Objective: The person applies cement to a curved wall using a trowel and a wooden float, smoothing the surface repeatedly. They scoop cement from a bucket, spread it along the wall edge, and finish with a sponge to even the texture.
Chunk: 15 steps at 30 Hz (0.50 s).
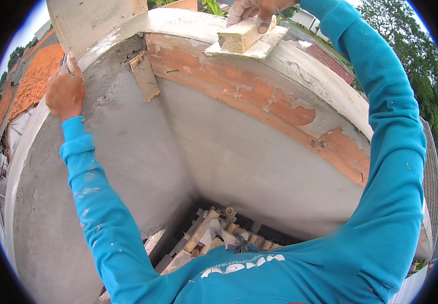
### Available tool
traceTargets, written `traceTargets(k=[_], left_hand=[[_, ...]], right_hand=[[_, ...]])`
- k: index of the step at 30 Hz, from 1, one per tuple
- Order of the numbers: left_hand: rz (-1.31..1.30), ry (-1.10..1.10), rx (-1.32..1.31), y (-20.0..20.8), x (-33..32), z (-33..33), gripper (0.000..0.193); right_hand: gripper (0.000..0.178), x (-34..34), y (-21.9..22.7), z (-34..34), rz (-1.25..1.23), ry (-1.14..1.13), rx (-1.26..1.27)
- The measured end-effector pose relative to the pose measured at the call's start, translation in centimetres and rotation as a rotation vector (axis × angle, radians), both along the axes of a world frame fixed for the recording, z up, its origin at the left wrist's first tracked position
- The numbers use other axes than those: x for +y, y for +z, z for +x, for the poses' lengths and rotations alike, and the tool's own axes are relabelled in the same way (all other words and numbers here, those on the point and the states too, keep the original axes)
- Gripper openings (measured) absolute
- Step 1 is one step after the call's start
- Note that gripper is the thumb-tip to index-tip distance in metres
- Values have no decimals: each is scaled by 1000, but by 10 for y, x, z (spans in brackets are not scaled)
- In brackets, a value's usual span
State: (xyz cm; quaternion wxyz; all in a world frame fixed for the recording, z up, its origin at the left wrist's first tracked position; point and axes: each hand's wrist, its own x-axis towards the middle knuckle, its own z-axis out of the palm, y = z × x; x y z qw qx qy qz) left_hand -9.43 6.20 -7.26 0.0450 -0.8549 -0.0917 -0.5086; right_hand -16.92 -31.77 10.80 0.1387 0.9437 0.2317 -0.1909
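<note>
Gripping a wooden plaster float (246,38) by its block handle, the right hand (254,9) sits at twelve o'clock in the head view, fingers closed over the top of the block. The float's flat blade rests on the curved top of the plastered wall (325,81), its long axis running roughly from eight o'clock to two o'clock along the rim. Just below it, at about three o'clock from centre, a band of bare orange brick (279,104) shows through the grey render. The left hand (66,88) is at ten o'clock, well apart from the float, curled over the wall's edge (84,63); its fingers look closed against the edge, holding nothing loose. So the right hand alone has the float. Down at six o'clock, wood scraps (214,233) lie between the walls.
</note>
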Motion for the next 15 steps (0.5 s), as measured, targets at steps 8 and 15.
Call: traceTargets(k=[8,15], left_hand=[[5,-129,110,-1,14,1,60],[-43,-464,-373,-28,-4,-53,42]], right_hand=[[64,-129,-16,-102,381,-109,209],[64,-200,-2,-263,183,-127,135]])
